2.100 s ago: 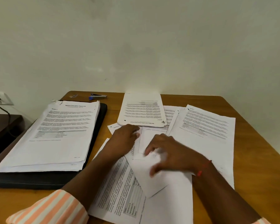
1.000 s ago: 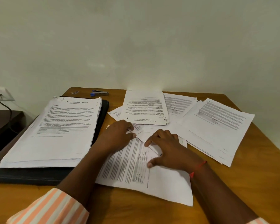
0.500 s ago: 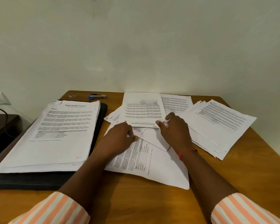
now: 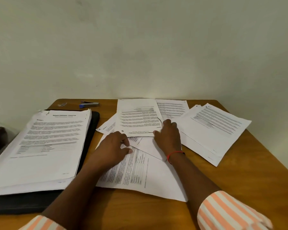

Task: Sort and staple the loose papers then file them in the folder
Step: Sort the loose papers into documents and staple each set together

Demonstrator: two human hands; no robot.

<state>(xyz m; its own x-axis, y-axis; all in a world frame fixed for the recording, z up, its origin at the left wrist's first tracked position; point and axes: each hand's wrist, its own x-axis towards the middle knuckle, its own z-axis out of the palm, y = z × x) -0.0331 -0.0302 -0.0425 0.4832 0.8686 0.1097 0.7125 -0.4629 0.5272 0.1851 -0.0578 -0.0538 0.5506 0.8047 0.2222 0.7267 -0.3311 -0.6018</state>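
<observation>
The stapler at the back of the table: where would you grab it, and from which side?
Around its middle, from above. The stapler lies flat, long side running left to right, so a pinch across its narrow width should hold. The wall is close behind, so come from the front.

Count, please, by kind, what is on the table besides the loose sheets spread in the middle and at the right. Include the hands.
Black folder: 1
Thick paper stack lying on the folder: 1
Stapler: 1
Small shiny item, too small to identify: 1
Hands: 2, the left hand and the right hand, both on the sheets
Total: 6
</observation>
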